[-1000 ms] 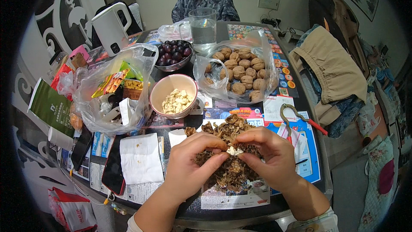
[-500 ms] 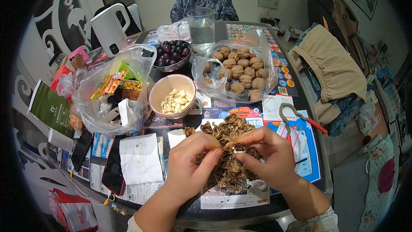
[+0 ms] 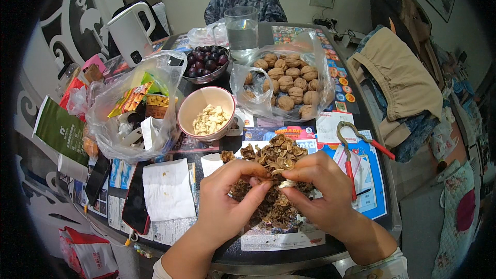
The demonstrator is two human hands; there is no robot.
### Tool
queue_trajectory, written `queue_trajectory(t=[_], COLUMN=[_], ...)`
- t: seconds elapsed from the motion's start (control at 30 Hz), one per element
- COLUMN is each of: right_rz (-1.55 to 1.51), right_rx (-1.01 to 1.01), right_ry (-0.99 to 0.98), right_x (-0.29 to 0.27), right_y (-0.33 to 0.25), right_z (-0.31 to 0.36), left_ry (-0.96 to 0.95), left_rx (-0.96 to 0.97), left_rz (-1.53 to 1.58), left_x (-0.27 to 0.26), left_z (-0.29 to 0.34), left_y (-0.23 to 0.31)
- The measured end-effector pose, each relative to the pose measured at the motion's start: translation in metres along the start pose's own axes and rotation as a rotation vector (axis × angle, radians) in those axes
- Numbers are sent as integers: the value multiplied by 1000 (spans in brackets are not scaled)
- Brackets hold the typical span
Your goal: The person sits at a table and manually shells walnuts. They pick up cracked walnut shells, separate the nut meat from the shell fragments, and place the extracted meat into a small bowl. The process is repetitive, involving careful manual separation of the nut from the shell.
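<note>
My right hand pinches a small whitish piece of walnut kernel between thumb and forefinger. Close beside it, the fingers of my left hand are pressed together at the tips; whatever they hold is too small to make out. Both hands meet over a heap of broken brown walnut shells lying on a printed sheet. Beyond the heap, pale peeled kernels lie in a cream bowl with a red rim. Whole walnuts fill an open clear plastic bag at the far side.
A nutcracker with red handles lies at the right on papers. To the left are a white napkin, a phone and a bag of packets. Farther back stand a bowl of dark grapes, a glass of water and a white kettle.
The fingertips of both hands have shifted slightly, and the pale kernel piece now shows more plainly at my right thumb. The surrounding things stay in place.
</note>
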State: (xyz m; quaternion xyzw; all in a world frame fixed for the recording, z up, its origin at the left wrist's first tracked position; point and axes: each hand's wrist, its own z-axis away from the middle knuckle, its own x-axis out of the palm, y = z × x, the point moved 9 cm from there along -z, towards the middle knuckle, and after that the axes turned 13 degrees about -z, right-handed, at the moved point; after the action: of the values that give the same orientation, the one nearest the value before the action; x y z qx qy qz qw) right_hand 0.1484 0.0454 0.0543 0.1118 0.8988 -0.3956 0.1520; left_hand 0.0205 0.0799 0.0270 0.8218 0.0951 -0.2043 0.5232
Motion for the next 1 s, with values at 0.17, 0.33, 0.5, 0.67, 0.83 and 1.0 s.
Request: queue_trajectory(t=[0.17,0.33,0.5,0.67,0.83,1.0], right_rz=[49,0,-227,-219,-139,-159], right_rx=[-54,-25,195,203,123,120], right_ry=[9,-39,-48,-36,-35,-26], right_x=[0,8,10,10,9,10], right_y=[-5,-5,11,16,9,10], right_z=[2,4,3,7,6,7], left_ry=[-83,-118,-92,-38,-8,20], left_rx=[63,-6,-74,26,121,242], left_rz=[-81,-76,29,-103,-220,-316], left_x=[4,9,6,1,-1,-1], left_z=[-2,-2,0,-1,-2,0], left_y=[3,0,-7,3,14,24])
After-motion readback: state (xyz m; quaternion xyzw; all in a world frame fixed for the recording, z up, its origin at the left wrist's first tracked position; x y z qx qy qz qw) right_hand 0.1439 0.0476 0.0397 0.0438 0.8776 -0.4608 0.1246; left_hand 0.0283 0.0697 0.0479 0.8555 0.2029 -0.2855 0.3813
